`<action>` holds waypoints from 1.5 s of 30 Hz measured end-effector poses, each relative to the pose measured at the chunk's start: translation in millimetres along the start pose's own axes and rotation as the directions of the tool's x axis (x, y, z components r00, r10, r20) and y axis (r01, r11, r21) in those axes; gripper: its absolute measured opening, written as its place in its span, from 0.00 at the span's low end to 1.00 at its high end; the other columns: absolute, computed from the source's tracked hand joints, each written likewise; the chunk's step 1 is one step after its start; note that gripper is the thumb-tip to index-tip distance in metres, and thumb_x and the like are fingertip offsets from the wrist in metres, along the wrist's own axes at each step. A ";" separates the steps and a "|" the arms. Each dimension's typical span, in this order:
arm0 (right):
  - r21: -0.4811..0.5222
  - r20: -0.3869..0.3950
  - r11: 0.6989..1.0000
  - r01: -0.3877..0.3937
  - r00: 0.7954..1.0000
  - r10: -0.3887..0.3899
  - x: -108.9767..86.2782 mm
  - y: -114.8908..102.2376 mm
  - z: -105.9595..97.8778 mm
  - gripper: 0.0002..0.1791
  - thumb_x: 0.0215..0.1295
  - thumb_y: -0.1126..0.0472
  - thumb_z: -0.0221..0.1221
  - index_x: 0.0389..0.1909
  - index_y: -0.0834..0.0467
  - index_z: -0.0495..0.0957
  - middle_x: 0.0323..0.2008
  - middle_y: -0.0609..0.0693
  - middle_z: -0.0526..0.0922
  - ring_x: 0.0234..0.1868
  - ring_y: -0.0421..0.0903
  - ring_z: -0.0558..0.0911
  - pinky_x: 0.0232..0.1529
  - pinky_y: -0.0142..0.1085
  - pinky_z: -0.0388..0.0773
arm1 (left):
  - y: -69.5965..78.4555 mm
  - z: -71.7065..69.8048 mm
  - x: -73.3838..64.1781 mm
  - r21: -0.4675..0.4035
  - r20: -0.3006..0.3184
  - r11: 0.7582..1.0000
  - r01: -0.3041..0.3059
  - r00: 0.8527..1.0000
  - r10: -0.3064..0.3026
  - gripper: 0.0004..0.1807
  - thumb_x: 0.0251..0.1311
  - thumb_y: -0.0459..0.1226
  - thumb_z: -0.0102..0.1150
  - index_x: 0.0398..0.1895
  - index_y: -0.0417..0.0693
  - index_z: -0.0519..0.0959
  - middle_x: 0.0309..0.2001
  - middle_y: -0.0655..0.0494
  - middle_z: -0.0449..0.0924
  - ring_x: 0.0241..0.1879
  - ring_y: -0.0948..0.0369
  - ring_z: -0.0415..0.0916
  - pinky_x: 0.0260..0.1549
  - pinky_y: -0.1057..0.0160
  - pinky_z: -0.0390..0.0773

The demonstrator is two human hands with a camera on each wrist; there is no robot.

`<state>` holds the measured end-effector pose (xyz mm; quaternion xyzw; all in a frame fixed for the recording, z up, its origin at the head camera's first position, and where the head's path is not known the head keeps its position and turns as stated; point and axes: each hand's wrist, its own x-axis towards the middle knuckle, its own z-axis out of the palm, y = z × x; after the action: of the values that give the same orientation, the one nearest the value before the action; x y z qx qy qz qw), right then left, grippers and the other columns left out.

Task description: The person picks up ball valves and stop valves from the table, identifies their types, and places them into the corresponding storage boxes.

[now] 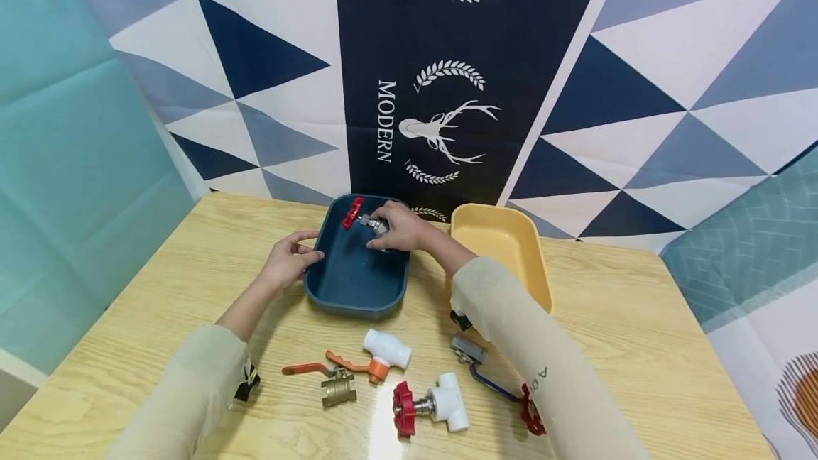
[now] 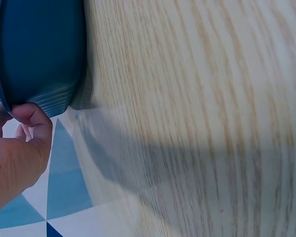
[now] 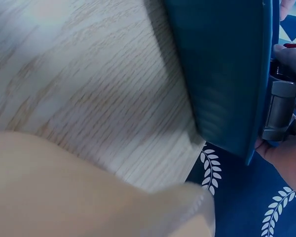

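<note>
A metal valve with a red handwheel (image 1: pixel 352 213) is gripped by my right hand (image 1: pixel 407 228) over the dark blue bin (image 1: pixel 358 282). The grey metal body of the valve (image 3: pixel 280 109) shows between thumb and fingers in the right wrist view, close to the bin's rim. My left hand (image 1: pixel 287 263) pinches the left rim of the same bin between thumb and fingers; in the left wrist view its fingers (image 2: pixel 32 116) bend at the bin's edge. Part of the valve body is hidden by the right hand.
A yellow bin (image 1: pixel 505 240) stands right of the blue one, partly behind the right sleeve. Nearer lie a brass valve (image 1: pixel 339 389), a white valve with orange lever (image 1: pixel 386 350), a white tee valve with red wheel (image 1: pixel 447 403) and a blue-lever valve (image 1: pixel 469 348). Another red wheel (image 1: pixel 532 414) is half covered.
</note>
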<state>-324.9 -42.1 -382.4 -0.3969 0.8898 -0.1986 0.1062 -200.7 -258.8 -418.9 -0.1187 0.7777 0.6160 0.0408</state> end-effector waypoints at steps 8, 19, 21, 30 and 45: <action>-0.007 0.018 1.000 0.003 1.000 -0.003 3.0 -1.0 3.0 0.29 0.51 0.50 0.67 0.52 0.61 0.77 0.43 0.54 0.74 0.43 0.47 0.71 0.43 0.35 0.71 | 0.5 -0.8 0.1 -0.001 -0.001 1.000 -0.003 1.000 0.003 0.29 0.61 0.33 0.56 0.66 0.41 0.63 0.34 0.55 0.69 0.26 0.67 0.71 0.24 0.70 0.76; -0.007 0.025 1.000 -0.015 1.000 0.015 6.5 0.5 7.4 0.28 0.52 0.50 0.67 0.52 0.60 0.77 0.43 0.53 0.74 0.43 0.47 0.71 0.44 0.36 0.71 | -3.2 -0.7 3.1 0.024 -0.009 1.000 -0.006 1.000 0.007 0.27 0.61 0.33 0.55 0.65 0.43 0.65 0.34 0.54 0.68 0.26 0.65 0.71 0.23 0.70 0.76; -0.005 0.030 1.000 -0.019 0.999 0.019 7.4 0.7 7.9 0.28 0.52 0.50 0.66 0.52 0.60 0.77 0.44 0.53 0.74 0.43 0.47 0.70 0.44 0.36 0.71 | -3.6 -0.7 3.8 0.021 -0.010 1.000 -0.005 1.000 0.006 0.27 0.61 0.33 0.55 0.65 0.44 0.65 0.34 0.54 0.68 0.26 0.64 0.70 0.23 0.70 0.75; -0.006 0.050 1.000 -0.025 0.998 0.025 11.5 1.5 11.3 0.29 0.53 0.49 0.66 0.54 0.60 0.76 0.45 0.53 0.73 0.44 0.47 0.70 0.44 0.35 0.70 | -3.1 -1.3 1.9 0.018 -0.010 1.000 0.001 1.000 -0.001 0.27 0.61 0.33 0.55 0.65 0.44 0.64 0.34 0.55 0.67 0.26 0.64 0.70 0.23 0.71 0.75; -0.014 0.084 0.998 -0.063 0.994 0.064 17.9 3.9 15.9 0.31 0.54 0.49 0.65 0.56 0.60 0.74 0.49 0.54 0.73 0.46 0.48 0.70 0.48 0.38 0.70 | -3.9 -1.2 3.7 -0.002 -0.016 1.000 0.003 1.000 -0.003 0.27 0.61 0.33 0.56 0.65 0.43 0.65 0.34 0.55 0.67 0.25 0.65 0.70 0.21 0.71 0.75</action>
<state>-333.8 -57.5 -399.0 -0.3771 0.8978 -0.1730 0.1477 -203.2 -261.3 -423.1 -0.1247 0.7773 0.6156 0.0356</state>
